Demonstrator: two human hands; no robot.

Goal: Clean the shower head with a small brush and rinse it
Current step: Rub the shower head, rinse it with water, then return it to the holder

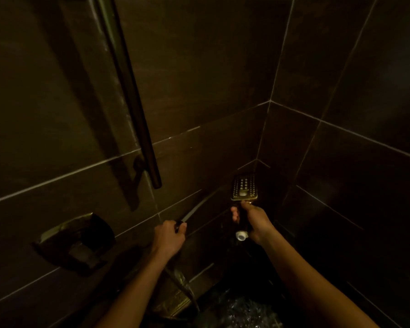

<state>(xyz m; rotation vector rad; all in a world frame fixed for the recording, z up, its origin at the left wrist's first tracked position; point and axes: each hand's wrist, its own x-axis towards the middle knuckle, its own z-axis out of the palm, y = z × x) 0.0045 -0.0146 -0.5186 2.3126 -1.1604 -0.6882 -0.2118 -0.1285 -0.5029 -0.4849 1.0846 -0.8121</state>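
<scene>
The rectangular, gold-edged shower head points up into the tiled corner, its nozzle face turned toward me. My right hand grips its dark handle, and a white fitting shows at the handle's lower end. To the left, my left hand is curled round a dark hose end. A thin pale streak, seemingly a water jet, runs from it up and right toward the shower head. The hose trails down below my left wrist. No brush is visible.
A dark vertical rail is fixed to the left wall, and a square mixer handle sits lower left. A brass spout juts out near the bottom. Water churns at the bottom centre. Dark tiled walls close in on both sides.
</scene>
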